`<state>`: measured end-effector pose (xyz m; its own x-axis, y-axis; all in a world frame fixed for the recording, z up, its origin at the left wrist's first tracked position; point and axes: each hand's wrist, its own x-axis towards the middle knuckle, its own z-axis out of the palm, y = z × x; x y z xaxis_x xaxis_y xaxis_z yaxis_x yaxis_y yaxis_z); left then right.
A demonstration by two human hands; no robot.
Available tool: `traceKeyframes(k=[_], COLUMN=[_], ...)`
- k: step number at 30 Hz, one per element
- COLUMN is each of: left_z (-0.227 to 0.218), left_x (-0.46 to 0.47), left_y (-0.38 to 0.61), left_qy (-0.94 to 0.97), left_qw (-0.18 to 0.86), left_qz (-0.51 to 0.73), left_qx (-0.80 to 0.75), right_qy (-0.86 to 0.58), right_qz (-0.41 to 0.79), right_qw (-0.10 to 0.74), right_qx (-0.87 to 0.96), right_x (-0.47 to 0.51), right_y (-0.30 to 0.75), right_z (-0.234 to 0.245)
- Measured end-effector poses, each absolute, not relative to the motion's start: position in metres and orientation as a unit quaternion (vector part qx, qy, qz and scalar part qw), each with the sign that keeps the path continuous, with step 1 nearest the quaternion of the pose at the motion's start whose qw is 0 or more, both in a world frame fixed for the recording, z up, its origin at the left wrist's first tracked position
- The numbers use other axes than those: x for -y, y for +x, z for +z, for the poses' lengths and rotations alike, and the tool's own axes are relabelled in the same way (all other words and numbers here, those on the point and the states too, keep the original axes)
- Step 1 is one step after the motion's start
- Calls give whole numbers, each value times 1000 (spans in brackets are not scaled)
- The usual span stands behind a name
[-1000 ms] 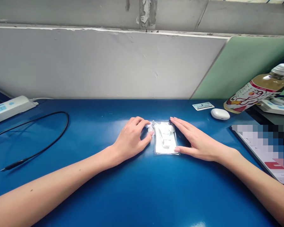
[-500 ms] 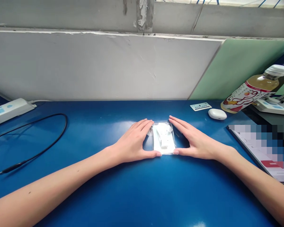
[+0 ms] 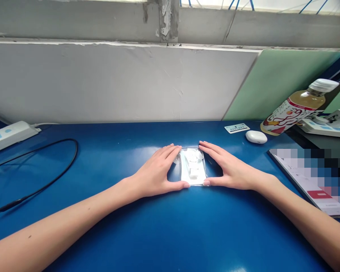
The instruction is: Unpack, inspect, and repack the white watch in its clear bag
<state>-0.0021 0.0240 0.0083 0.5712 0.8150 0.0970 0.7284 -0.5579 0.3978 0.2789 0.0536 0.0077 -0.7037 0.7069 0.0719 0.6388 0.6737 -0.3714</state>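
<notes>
A small clear plastic packet (image 3: 186,175) lies flat on the blue table. Inside it shows a white item (image 3: 193,172) with a blocky near end; glare blurs its details. My left hand (image 3: 157,172) spans the packet's left side, thumb on the near edge and fingertips at the far left corner. My right hand (image 3: 234,168) mirrors this on the right, gripping the near and far right corners between thumb and fingers. A round transparent piece (image 3: 176,158) pokes out beside my left fingers; I cannot tell what it is.
On the right are a white earbud case (image 3: 256,137), a card (image 3: 237,128), a tilted drink bottle (image 3: 293,109) and a tablet-like screen (image 3: 294,170), partly blurred out. A black cable (image 3: 73,155) curls at left near a white power strip (image 3: 14,136). A wall (image 3: 102,83) closes the back.
The whole view has shifted slightly, so everything sits a little further left. Both hands keep their places at the packet, which looks unmoved on the table.
</notes>
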Motion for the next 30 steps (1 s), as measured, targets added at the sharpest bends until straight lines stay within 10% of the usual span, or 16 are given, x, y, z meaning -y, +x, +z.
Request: traceKeyframes(k=[20, 30], left_z=[1, 2], left_x=[-24, -26], left_y=[-4, -5], left_qy=[854, 869], left_qw=[143, 136], left_qz=[166, 140], left_qx=[-472, -455], right_qy=[-320, -345], right_qz=[25, 121], right_qw=[286, 174], right_qx=[903, 914], right_x=[-45, -54], right_y=[272, 283], right_z=[13, 14])
